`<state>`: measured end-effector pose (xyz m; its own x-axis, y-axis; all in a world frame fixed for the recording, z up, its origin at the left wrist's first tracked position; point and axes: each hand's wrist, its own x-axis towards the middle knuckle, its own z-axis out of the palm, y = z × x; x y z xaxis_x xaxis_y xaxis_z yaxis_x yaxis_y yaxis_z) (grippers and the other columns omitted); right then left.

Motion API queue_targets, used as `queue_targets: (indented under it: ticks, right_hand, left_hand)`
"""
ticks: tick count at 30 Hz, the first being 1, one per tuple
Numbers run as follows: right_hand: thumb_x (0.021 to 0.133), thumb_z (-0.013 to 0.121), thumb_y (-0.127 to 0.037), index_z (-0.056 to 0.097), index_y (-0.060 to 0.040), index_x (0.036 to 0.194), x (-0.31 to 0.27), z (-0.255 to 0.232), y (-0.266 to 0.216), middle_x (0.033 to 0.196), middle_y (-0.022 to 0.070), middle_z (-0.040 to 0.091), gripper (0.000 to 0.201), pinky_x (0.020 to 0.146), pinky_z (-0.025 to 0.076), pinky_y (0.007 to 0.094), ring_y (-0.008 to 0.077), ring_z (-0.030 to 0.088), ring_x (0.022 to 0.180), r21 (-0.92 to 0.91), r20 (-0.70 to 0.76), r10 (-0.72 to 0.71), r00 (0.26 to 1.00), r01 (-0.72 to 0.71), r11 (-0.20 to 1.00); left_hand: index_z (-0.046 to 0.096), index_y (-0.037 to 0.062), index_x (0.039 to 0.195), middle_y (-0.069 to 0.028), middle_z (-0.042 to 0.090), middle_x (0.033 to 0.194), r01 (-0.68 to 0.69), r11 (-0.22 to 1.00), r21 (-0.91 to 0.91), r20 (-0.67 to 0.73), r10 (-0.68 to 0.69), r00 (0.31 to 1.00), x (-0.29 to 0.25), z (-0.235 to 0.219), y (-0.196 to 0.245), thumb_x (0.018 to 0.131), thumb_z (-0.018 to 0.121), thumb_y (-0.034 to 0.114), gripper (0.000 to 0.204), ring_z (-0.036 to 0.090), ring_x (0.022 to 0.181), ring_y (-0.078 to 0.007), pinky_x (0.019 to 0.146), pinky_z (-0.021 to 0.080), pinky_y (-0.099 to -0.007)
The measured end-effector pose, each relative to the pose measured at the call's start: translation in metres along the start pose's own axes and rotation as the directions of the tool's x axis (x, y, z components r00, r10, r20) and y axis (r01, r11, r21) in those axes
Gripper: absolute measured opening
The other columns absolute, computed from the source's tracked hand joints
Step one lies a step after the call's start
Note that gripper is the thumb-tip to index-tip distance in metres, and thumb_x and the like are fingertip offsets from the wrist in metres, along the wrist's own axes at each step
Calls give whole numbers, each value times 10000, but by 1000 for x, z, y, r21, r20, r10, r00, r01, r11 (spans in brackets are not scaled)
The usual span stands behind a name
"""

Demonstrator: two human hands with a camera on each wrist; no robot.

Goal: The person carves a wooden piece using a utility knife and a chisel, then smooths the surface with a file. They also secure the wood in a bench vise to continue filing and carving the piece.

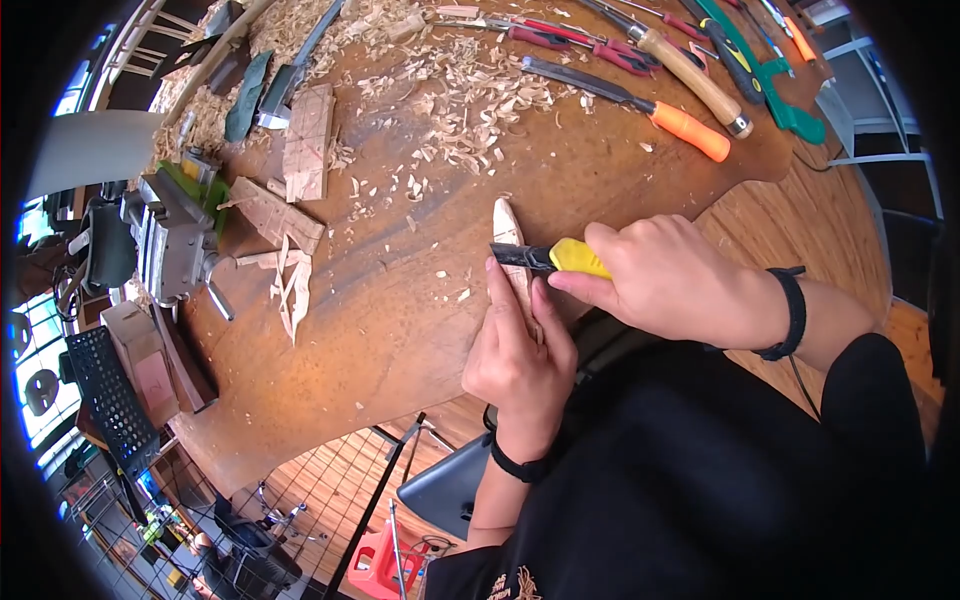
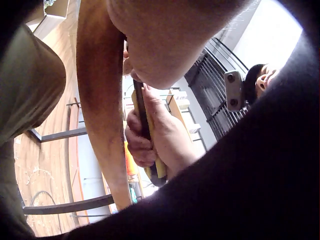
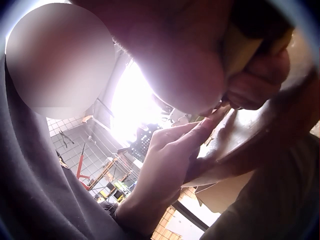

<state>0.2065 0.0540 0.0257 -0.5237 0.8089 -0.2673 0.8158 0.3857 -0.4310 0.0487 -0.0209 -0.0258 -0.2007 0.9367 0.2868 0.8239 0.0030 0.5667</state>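
A narrow, pale carved piece of wood (image 1: pixel 506 222) with a rounded tip points away from me over the bench's near edge. My left hand (image 1: pixel 515 355) holds its lower end between thumb and fingers. In my right hand (image 1: pixel 680 275) is a yellow and black utility knife (image 1: pixel 578 258), its dark blade end lying across the wood near the left fingertips. The left wrist view shows the right hand (image 2: pixel 167 137) wrapped round the knife's handle (image 2: pixel 143 115). In the right wrist view the left hand (image 3: pixel 165 155) pinches the wood, partly hidden behind the right hand.
Wood shavings (image 1: pixel 470 95) litter the leather-brown bench top (image 1: pixel 390 340). An orange-handled chisel (image 1: pixel 690 130) and several other tools lie at the far right. A metal vise (image 1: pixel 175 235) and wood offcuts (image 1: pixel 275 215) stand at the left.
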Motion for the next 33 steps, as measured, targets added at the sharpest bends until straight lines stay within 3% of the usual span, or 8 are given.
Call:
queue_targets:
  ticks: [2,8,15,18,23,33]
  right_hand:
    - [963,612,-479,586,0,818,4,4,1,577,220,603,501,516,502,507,423,634,559,44,-62,-34,998,36,998]
    - [967,592,-501,593,4,832,9,13,-2,585,221,612,523,520,518,505,423,644,563,90,-153,-52,987,66,994]
    - [996,550,-481,629,17,819,-2,5,-3,637,221,650,534,573,562,474,405,684,628,33,-111,-10,994,14,999]
    - [966,595,-504,594,15,802,-7,3,2,584,232,610,544,518,523,496,431,643,563,53,-97,-8,995,13,998]
    - [967,595,-495,603,14,798,13,11,-1,587,229,615,537,518,526,492,422,652,574,42,-214,-69,974,80,996]
    - [966,592,-502,607,-1,791,7,9,0,594,222,623,531,510,530,483,409,660,569,3,-195,-91,977,93,996]
  left_hand:
    - [603,-76,1305,-137,681,729,-2,1000,15,-14,2,1000,0,2,-1,931,681,159,448,654,546,-278,500,505,-356]
    - [632,-43,1285,-164,684,731,25,996,81,-44,-21,999,1,1,5,952,670,203,416,663,557,-297,494,483,-381]
    - [656,-23,1261,-146,675,687,34,994,99,-89,-25,996,0,6,3,960,667,222,388,650,531,-305,475,472,-386]
    - [663,-24,1250,-148,670,680,33,994,107,-78,-24,997,0,6,3,956,673,223,384,648,524,-299,466,466,-383]
    - [664,-27,1249,-144,663,666,-6,989,146,-72,16,997,-1,7,1,956,672,226,388,647,517,-292,461,466,-379]
    - [665,-22,1250,-143,664,657,7,985,170,-110,12,994,1,7,0,956,668,237,391,649,513,-293,462,472,-381]
